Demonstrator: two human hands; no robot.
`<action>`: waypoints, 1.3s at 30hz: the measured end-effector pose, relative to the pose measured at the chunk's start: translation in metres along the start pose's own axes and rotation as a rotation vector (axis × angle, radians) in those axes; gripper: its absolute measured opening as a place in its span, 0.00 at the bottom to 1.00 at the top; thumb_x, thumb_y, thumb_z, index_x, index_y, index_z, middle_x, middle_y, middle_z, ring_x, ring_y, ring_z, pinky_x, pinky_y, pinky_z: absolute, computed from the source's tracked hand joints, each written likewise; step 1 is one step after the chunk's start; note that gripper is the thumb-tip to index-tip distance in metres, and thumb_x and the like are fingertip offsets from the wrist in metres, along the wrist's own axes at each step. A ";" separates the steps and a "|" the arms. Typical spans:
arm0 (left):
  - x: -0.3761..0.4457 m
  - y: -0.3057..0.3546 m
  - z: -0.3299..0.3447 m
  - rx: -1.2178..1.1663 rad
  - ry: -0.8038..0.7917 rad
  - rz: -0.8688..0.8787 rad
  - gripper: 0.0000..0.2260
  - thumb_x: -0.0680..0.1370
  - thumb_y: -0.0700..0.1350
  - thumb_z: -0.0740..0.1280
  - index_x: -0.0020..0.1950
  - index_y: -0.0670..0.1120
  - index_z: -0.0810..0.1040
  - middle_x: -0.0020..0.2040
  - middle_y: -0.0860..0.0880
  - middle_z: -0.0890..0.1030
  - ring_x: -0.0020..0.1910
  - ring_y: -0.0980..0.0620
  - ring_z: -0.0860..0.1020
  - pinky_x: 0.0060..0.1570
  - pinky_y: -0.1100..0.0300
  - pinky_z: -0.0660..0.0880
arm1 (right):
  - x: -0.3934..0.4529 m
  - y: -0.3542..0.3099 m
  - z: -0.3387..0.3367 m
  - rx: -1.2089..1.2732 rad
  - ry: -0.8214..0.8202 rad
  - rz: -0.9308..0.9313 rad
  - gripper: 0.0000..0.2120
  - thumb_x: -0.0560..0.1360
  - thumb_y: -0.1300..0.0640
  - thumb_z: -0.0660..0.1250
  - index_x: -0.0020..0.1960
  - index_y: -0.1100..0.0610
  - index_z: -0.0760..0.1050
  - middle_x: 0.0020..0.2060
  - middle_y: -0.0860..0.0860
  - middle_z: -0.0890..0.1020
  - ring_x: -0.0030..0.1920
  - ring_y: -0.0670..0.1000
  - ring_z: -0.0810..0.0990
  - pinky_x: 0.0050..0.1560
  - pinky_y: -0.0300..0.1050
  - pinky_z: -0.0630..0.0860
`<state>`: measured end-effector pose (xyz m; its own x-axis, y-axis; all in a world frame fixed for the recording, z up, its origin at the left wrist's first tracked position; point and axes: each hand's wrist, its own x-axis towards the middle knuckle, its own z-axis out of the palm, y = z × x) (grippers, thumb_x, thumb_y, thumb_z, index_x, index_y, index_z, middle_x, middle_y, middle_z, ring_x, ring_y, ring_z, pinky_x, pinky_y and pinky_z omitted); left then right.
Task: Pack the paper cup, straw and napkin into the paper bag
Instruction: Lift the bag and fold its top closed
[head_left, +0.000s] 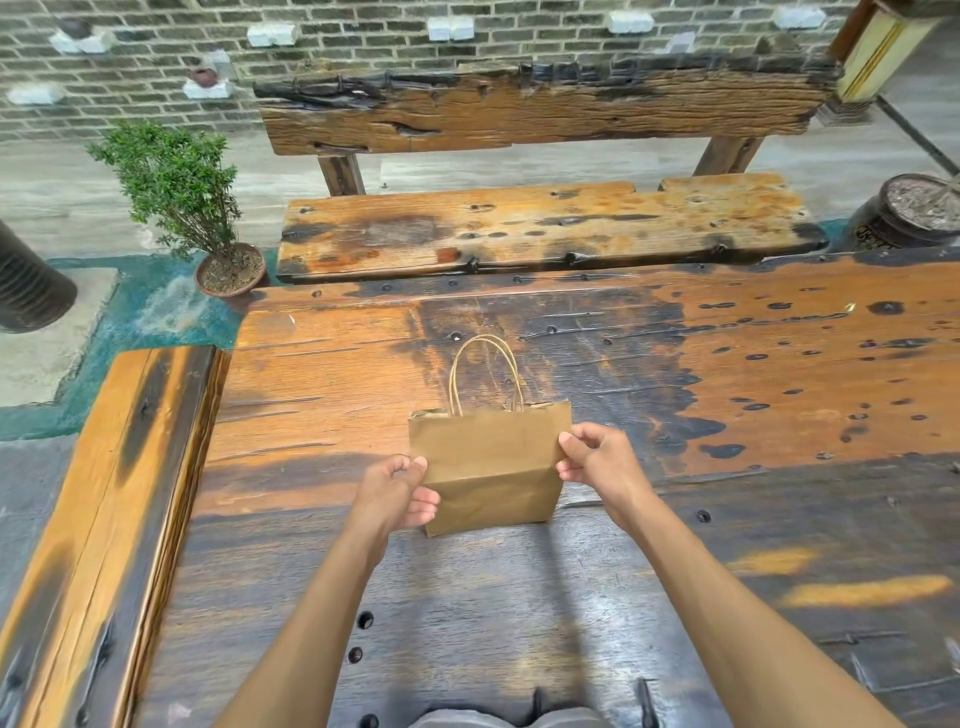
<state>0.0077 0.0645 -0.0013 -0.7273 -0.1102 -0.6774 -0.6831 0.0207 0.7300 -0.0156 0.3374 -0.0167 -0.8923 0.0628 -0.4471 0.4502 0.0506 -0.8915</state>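
A brown paper bag (488, 462) with twisted paper handles stands upright in the middle of the dark wooden table (727, 415). My left hand (397, 491) pinches the bag's left edge between thumb and fingers. My right hand (597, 457) pinches its right edge near the top. The bag's mouth faces up and looks nearly closed; nothing inside it shows. No paper cup, straw or napkin is in view.
A wooden bench (545, 228) with a rough backrest stands beyond the table. A potted green shrub (208, 218) sits at the table's far left corner. A dark planter (914, 213) stands at the far right. A raised wooden beam (104, 519) runs along the table's left side.
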 end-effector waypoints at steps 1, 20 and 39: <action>0.000 -0.002 0.002 0.021 0.007 -0.019 0.10 0.81 0.49 0.65 0.45 0.44 0.76 0.36 0.39 0.85 0.26 0.51 0.80 0.26 0.61 0.79 | 0.000 0.001 0.001 -0.015 0.013 0.015 0.08 0.79 0.61 0.65 0.43 0.62 0.79 0.34 0.54 0.79 0.29 0.47 0.78 0.34 0.41 0.79; 0.011 -0.027 0.019 -0.112 0.195 0.037 0.04 0.79 0.34 0.66 0.53 0.40 0.75 0.36 0.39 0.81 0.26 0.52 0.80 0.26 0.64 0.79 | -0.017 0.017 0.006 -0.130 0.050 0.078 0.11 0.79 0.64 0.64 0.61 0.57 0.70 0.38 0.54 0.72 0.24 0.50 0.75 0.25 0.43 0.76; -0.002 -0.060 0.054 0.301 -0.157 0.211 0.39 0.67 0.51 0.77 0.74 0.51 0.63 0.63 0.47 0.73 0.61 0.49 0.75 0.59 0.53 0.77 | -0.049 0.036 0.056 -0.173 -0.274 0.175 0.03 0.79 0.62 0.63 0.47 0.60 0.74 0.39 0.57 0.76 0.23 0.49 0.73 0.22 0.40 0.61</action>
<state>0.0465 0.1175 -0.0490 -0.8389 0.0802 -0.5383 -0.4900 0.3194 0.8111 0.0425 0.2802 -0.0311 -0.7663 -0.1829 -0.6159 0.5751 0.2321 -0.7845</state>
